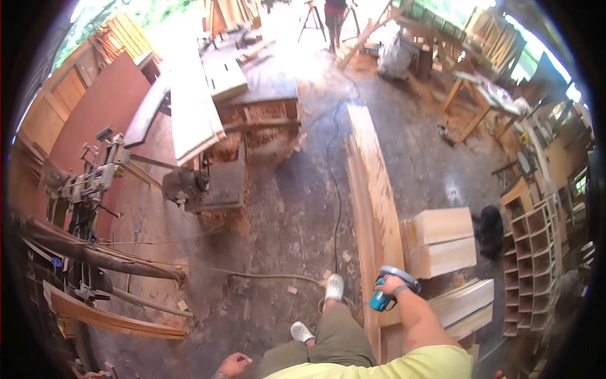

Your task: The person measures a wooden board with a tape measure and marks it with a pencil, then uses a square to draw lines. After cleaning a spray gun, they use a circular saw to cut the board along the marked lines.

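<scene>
My right hand (392, 285) is closed around a teal and grey handheld power tool (381, 300) with a round grey part on it. The tool is over the near end of a stack of long boards (372, 189) lying lengthwise on the floor. Its exact kind is hard to make out. Low at the bottom edge, my left hand (233, 365) hangs beside my leg with its fingers curled in and nothing visible in them.
Thick wood blocks (442, 240) and more planks (464, 309) lie right of the boards. A black dog-like shape (489, 232) rests beyond. A hose (271, 275) and cord (338, 208) cross the floor. A machine bench (221, 183) stands left; a person (334, 22) is far back.
</scene>
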